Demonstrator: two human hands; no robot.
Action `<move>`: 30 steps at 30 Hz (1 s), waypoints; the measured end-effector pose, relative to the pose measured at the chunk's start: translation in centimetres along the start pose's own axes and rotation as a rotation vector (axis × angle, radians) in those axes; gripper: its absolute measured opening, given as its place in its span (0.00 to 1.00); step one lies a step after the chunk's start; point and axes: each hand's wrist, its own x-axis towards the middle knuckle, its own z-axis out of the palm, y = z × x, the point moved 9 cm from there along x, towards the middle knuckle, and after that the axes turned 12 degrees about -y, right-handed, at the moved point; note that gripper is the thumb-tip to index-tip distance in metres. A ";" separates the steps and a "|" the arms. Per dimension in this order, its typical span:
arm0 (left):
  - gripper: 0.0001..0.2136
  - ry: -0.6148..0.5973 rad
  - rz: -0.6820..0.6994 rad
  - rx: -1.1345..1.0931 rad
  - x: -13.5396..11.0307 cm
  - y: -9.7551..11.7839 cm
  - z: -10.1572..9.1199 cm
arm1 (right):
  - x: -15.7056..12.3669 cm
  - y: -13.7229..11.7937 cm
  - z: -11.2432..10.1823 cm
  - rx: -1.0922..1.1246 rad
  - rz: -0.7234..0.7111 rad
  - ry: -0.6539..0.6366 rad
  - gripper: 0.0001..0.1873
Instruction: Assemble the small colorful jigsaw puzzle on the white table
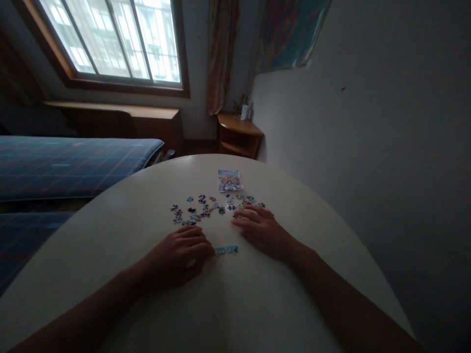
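My left hand (180,255) lies flat on the white round table (121,220), fingers stretched out, its fingertips touching the left end of a short joined strip of light-blue puzzle pieces (226,250). My right hand (259,228) rests palm down to the right of the strip, fingers spread, its fingertips at the near edge of several loose puzzle pieces (206,206) scattered across the table's middle. Neither hand holds anything.
A small colourful reference picture (229,180) lies beyond the loose pieces. A grey wall (368,122) runs along the table's right side. A bed with a blue checked cover (66,164) stands to the left, a wooden corner shelf (239,132) and a window (117,39) behind.
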 end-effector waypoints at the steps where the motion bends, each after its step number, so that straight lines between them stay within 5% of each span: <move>1: 0.08 -0.005 -0.001 -0.008 0.0 0.0 0.1 | 0.0 -0.4 0.1 0.000 -0.028 -0.014 0.18; 9: 0.15 -0.066 -0.029 -0.026 -0.1 -0.7 1.1 | -0.1 1.4 -0.1 0.032 0.134 0.050 0.15; 18: 0.10 0.016 -0.065 0.042 0.1 -0.8 0.0 | -0.3 -0.3 -0.8 0.054 -0.035 0.067 0.10; 25: 0.11 0.046 -0.078 0.070 -0.1 -1.1 0.0 | -0.3 -0.1 -0.9 0.074 -0.034 0.099 0.06; 30: 0.10 0.104 -0.254 0.167 -1.0 -3.0 -0.2 | -0.3 0.9 -1.5 0.095 0.069 0.148 0.10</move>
